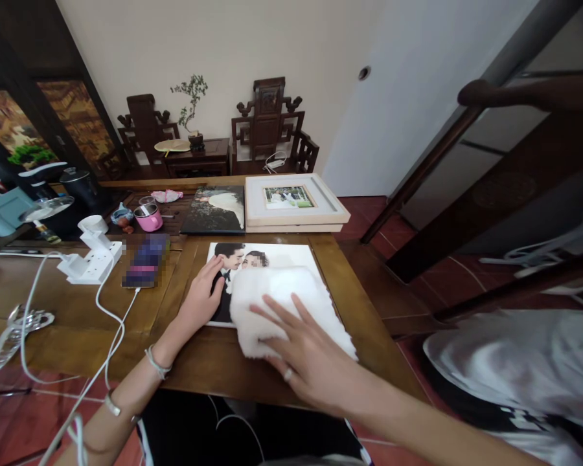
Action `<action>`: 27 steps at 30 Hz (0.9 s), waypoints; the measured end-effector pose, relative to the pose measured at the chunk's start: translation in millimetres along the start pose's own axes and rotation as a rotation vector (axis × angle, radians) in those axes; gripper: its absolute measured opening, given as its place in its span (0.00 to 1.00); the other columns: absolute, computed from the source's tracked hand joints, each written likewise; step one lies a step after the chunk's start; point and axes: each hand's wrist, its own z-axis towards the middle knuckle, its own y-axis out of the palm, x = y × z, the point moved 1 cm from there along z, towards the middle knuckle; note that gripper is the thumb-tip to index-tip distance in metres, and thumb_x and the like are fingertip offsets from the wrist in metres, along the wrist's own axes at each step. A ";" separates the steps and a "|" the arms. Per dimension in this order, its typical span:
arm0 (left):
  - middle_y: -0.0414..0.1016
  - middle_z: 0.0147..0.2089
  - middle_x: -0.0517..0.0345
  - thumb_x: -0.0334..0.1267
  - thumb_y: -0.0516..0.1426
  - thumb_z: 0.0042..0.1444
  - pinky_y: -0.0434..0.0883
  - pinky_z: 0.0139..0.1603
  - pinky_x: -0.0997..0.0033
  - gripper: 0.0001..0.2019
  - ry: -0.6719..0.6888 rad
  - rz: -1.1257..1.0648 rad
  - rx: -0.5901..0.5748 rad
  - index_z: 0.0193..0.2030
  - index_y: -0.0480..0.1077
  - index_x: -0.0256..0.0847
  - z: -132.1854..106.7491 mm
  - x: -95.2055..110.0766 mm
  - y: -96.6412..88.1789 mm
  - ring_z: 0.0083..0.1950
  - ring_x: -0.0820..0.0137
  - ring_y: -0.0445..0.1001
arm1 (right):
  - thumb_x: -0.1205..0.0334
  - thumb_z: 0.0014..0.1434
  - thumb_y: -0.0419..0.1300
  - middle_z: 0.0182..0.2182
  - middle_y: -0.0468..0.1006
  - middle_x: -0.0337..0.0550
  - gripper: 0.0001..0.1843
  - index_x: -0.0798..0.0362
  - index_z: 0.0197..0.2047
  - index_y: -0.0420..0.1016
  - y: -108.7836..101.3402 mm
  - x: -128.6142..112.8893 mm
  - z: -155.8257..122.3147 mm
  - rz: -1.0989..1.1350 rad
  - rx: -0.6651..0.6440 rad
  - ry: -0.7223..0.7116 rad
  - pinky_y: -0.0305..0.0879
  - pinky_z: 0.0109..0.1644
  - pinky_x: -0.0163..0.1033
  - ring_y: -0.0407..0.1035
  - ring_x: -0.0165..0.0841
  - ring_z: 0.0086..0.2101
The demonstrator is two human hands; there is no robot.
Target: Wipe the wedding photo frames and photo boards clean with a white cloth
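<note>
A large photo print [291, 257] of a couple lies flat on the wooden table [68, 317]. A white fluffy cloth [272, 299] covers its near half. My right hand [301, 353] lies flat on the cloth with fingers spread, open. My left hand [201, 299] rests on the print's left edge, fingers stretched out and pressing on it. A bracelet circles my left wrist.
Behind the print lie a dark photo [216, 210] and a white framed picture [291, 202]. A phone [146, 262], a white power strip [90, 259] with cables, a pink pot [148, 218] and carved chairs [267, 123] stand to the left and back. A stair rail [466, 123] rises at right.
</note>
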 end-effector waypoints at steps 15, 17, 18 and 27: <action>0.60 0.67 0.47 0.38 0.45 0.64 0.52 0.70 0.53 0.22 0.006 -0.002 -0.026 0.63 0.61 0.36 -0.1 -9.2 4.4 0.69 0.64 0.54 | 0.65 0.64 0.47 0.55 0.71 0.56 0.17 0.56 0.51 0.72 -10.4 84.8 99.5 -0.138 0.022 0.075 0.46 0.61 0.65 0.51 0.48 0.63; 0.60 0.67 0.46 0.37 0.44 0.64 0.52 0.70 0.53 0.22 0.006 0.003 -0.023 0.62 0.62 0.35 0.0 -9.6 4.8 0.69 0.64 0.54 | 0.68 0.63 0.48 0.54 0.72 0.56 0.17 0.57 0.51 0.72 -10.5 89.3 106.3 -0.148 0.018 0.075 0.47 0.61 0.64 0.52 0.48 0.62; 0.60 0.67 0.46 0.36 0.44 0.64 0.52 0.70 0.53 0.22 0.006 0.007 -0.021 0.62 0.62 0.34 0.1 -9.9 5.1 0.69 0.64 0.54 | 0.68 0.63 0.48 0.54 0.72 0.56 0.17 0.57 0.51 0.72 -10.0 88.0 105.4 -0.147 0.014 0.073 0.47 0.60 0.65 0.52 0.48 0.62; 0.61 0.67 0.50 0.34 0.45 0.63 0.54 0.69 0.52 0.22 0.038 0.005 0.000 0.63 0.62 0.39 -0.2 -11.9 7.2 0.69 0.64 0.55 | 0.69 0.61 0.50 0.64 0.60 0.50 0.17 0.52 0.49 0.74 -0.5 6.3 18.5 -0.002 -0.067 -0.012 0.37 0.62 0.72 0.41 0.51 0.65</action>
